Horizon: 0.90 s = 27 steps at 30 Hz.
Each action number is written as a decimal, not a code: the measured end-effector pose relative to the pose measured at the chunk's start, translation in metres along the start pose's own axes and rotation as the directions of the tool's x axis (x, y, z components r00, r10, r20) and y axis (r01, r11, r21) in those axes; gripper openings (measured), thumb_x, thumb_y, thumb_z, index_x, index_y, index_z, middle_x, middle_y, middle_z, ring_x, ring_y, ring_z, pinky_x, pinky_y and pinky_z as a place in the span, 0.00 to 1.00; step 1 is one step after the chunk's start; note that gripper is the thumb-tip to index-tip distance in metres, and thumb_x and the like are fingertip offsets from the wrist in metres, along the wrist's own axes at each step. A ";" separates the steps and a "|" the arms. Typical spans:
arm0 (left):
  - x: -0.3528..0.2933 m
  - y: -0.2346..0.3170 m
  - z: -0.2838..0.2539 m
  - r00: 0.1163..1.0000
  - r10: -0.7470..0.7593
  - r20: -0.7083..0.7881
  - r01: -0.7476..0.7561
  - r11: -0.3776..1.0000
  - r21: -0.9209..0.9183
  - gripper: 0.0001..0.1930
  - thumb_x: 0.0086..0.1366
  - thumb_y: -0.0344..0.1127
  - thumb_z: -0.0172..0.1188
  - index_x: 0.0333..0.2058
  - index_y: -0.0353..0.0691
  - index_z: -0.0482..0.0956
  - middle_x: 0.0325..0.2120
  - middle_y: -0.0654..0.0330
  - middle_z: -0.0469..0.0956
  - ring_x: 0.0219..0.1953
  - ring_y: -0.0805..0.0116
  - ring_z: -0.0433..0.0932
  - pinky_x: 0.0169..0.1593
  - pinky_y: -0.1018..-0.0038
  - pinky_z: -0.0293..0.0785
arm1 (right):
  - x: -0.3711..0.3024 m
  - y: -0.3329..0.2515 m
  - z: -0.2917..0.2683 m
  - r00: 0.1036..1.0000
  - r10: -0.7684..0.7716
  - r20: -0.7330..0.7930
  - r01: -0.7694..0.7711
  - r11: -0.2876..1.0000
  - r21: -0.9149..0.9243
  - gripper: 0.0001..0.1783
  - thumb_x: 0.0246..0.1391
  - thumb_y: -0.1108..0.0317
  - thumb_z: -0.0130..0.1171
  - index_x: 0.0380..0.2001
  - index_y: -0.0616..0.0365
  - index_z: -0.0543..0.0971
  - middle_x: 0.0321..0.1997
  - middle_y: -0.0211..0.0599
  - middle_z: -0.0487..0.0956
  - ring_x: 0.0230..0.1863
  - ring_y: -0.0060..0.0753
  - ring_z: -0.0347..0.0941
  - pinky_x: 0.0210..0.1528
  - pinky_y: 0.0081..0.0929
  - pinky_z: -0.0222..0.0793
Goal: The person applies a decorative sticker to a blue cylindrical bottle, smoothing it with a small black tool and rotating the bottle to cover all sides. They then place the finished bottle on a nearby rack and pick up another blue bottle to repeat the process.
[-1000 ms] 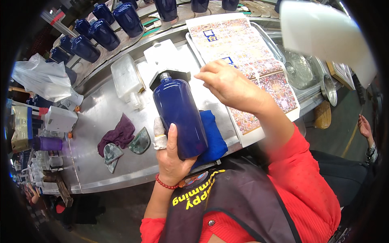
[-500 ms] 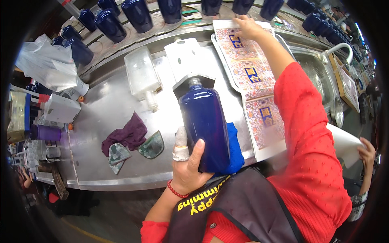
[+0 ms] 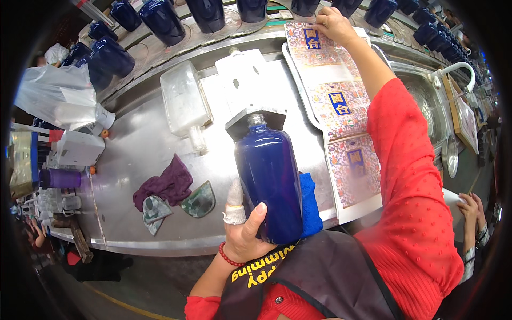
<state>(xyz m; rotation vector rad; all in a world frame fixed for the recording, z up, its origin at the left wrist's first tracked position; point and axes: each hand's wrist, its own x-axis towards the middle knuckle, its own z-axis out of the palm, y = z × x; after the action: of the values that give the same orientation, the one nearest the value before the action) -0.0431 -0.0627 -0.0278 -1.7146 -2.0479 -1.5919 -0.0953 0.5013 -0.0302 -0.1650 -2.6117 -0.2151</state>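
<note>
A glossy dark blue bottle [image 3: 269, 181] lies tilted in front of me, its neck away from me against a dark-edged rest. My left hand [image 3: 246, 234], a pale cover on one finger, grips its base end with the thumb on top. At the far right, my right hand [image 3: 336, 26] pinches the far edge of a flower-patterned decal [image 3: 306, 50]. A pale band separates this decal from the similar ones lower on the long printed sheet [image 3: 349, 144], which lies partly over a white tray [image 3: 292, 64]. Beside the bottle sits a blue cloth [image 3: 311, 205].
A white block [image 3: 242, 74] and a clear glass bottle [image 3: 180, 96] are on the steel table, with a purple cloth [image 3: 166, 184] and two green scrapers [image 3: 200, 201] to the left. Blue bottles [image 3: 205, 13] line the far side. A sink [image 3: 418, 104] and another person's hands [image 3: 472, 210] are right.
My right hand has closed on the decal's far edge and shifted slightly right and away. A pale gap has opened below that decal. My left hand still holds the bottle.
</note>
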 end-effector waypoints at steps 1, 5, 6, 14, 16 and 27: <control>0.001 0.001 0.000 1.000 0.002 0.002 -0.002 1.000 0.018 0.50 0.45 0.41 0.82 0.67 0.55 0.64 0.66 0.29 0.60 0.60 0.32 0.72 0.62 0.52 0.70 | -0.001 -0.010 -0.009 0.998 -0.029 -0.049 0.026 0.998 -0.050 0.12 0.56 0.57 0.68 0.34 0.54 0.84 0.40 0.32 0.78 0.46 0.40 0.75 0.45 0.34 0.74; -0.001 0.001 -0.001 1.000 0.023 0.021 -0.023 1.000 -0.018 0.51 0.45 0.41 0.81 0.68 0.52 0.63 0.65 0.28 0.62 0.60 0.31 0.72 0.63 0.50 0.69 | -0.001 -0.058 -0.062 0.956 0.247 0.157 -0.242 0.969 -0.047 0.13 0.58 0.58 0.61 0.35 0.57 0.83 0.43 0.40 0.78 0.45 0.48 0.77 0.45 0.43 0.74; -0.003 0.000 -0.001 1.000 0.018 0.022 -0.018 1.000 -0.004 0.51 0.45 0.42 0.82 0.68 0.52 0.63 0.65 0.28 0.62 0.60 0.31 0.72 0.63 0.50 0.69 | 0.001 -0.069 -0.077 0.960 0.217 0.178 -0.214 0.976 -0.038 0.13 0.58 0.58 0.61 0.34 0.56 0.84 0.44 0.40 0.77 0.48 0.49 0.75 0.47 0.44 0.73; -0.025 0.006 -0.002 0.990 -0.124 0.069 0.119 0.990 0.071 0.56 0.51 0.42 0.78 0.69 0.23 0.51 0.60 0.34 0.69 0.58 0.38 0.75 0.63 0.53 0.69 | 0.010 -0.053 -0.166 0.726 0.578 0.372 -0.676 0.698 0.235 0.19 0.64 0.52 0.61 0.40 0.58 0.84 0.48 0.47 0.80 0.56 0.40 0.75 0.56 0.36 0.70; -0.026 0.009 -0.005 0.989 -0.133 0.072 0.120 0.979 0.165 0.57 0.52 0.45 0.77 0.69 0.21 0.51 0.60 0.34 0.70 0.58 0.40 0.75 0.63 0.53 0.69 | 0.001 -0.026 -0.160 0.873 0.411 0.263 -0.482 0.812 0.329 0.23 0.67 0.47 0.55 0.38 0.59 0.82 0.28 0.27 0.78 0.28 0.19 0.71 0.28 0.23 0.68; -0.003 0.027 -0.014 0.999 -0.051 -0.020 0.054 0.974 0.222 0.57 0.48 0.57 0.78 0.67 0.24 0.62 0.57 0.34 0.72 0.56 0.36 0.74 0.61 0.51 0.68 | -0.136 0.000 -0.033 0.803 0.552 0.223 -0.500 0.829 -0.249 0.16 0.60 0.54 0.59 0.41 0.52 0.86 0.57 0.56 0.75 0.59 0.61 0.72 0.56 0.57 0.73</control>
<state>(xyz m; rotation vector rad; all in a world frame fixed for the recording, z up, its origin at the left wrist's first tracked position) -0.0292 -0.0781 -0.0056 -1.5805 -2.1855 -1.3218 0.0383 0.4852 -0.0700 -1.0505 -2.6963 -0.2365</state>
